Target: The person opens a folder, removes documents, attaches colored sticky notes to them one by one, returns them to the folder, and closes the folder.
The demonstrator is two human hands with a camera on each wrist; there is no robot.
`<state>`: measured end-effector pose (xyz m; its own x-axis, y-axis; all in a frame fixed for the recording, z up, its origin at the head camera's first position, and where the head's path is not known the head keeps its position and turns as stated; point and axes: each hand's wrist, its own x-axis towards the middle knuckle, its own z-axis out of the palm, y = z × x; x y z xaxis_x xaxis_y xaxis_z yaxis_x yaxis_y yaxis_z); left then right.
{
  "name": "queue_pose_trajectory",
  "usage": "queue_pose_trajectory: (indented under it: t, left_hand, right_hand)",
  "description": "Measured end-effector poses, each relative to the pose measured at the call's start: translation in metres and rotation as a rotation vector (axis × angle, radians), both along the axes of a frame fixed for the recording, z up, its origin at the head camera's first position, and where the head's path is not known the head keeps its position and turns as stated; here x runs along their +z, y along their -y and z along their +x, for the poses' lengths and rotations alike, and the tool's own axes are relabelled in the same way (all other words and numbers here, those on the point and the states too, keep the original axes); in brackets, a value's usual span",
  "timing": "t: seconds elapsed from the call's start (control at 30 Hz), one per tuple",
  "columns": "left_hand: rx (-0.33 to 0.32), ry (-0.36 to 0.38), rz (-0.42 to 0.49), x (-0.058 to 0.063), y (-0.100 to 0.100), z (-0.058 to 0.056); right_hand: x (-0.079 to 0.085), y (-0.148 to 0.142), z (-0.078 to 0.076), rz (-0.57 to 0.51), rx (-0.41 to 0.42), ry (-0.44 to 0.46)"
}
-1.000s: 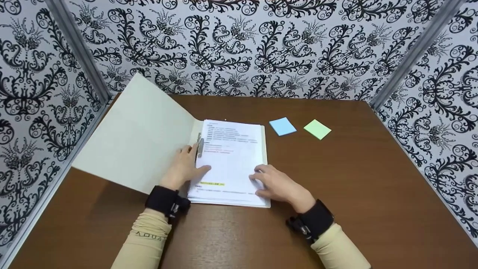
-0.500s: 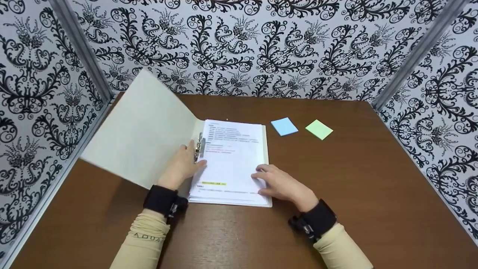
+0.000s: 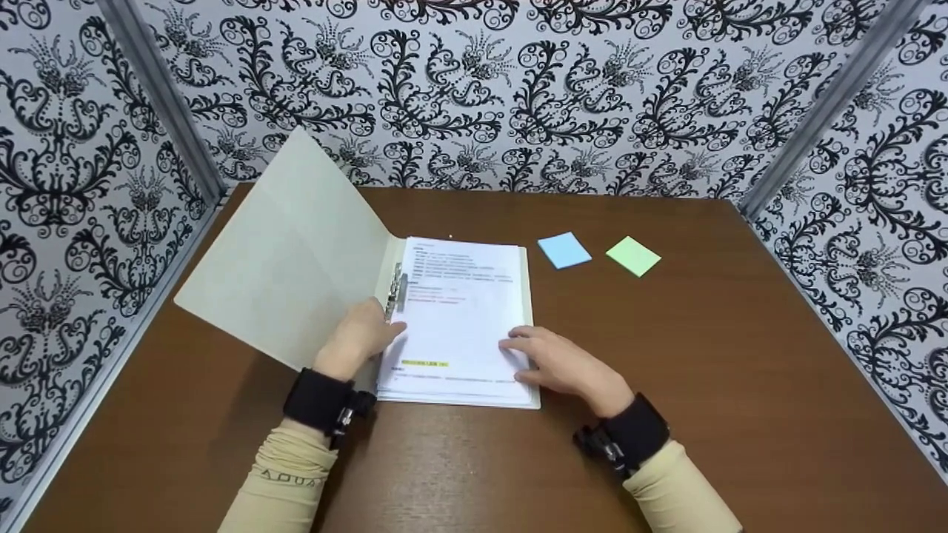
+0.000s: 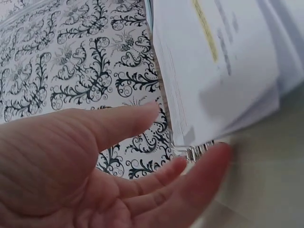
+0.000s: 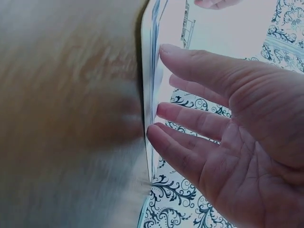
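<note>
A cream file folder [image 3: 285, 252] lies open with its cover raised at a slant on the left. Inside is a stack of printed paper [image 3: 459, 326], one line highlighted yellow, beside a metal lever clip [image 3: 400, 292] at the spine. My left hand [image 3: 359, 337] is by the spine just below the clip, its back to the cover; in the left wrist view its thumb and fingers [image 4: 190, 194] are apart with nothing between them. My right hand [image 3: 563, 366] rests at the stack's right edge, and in the right wrist view its loosely bent fingertips [image 5: 164, 111] touch that edge.
A blue sticky-note pad [image 3: 564, 250] and a green sticky-note pad [image 3: 633, 256] lie on the brown table [image 3: 726, 355], right of the folder's top corner. Patterned panels [image 3: 474, 96] stand around the table at the back and sides.
The folder's cover has swung up and rightward, steeper than before. My left hand has slid slightly down from the clip, with its fingers drawn in. The right hand has barely moved.
</note>
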<state>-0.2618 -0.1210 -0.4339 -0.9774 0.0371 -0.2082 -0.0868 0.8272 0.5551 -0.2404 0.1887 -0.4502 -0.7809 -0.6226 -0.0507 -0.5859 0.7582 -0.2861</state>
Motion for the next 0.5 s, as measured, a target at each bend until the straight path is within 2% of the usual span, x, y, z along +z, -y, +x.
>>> queue_pose_trajectory:
  t: [0.23, 0.5]
  left_hand:
    - [-0.021, -0.12, -0.043, -0.006, -0.013, 0.008]
    - [0.038, -0.131, -0.147, -0.01, -0.019, 0.01]
  right_hand:
    - [0.002, -0.002, -0.001, -0.013, -0.142, 0.014]
    - [0.002, -0.003, -0.005, -0.064, -0.145, 0.034]
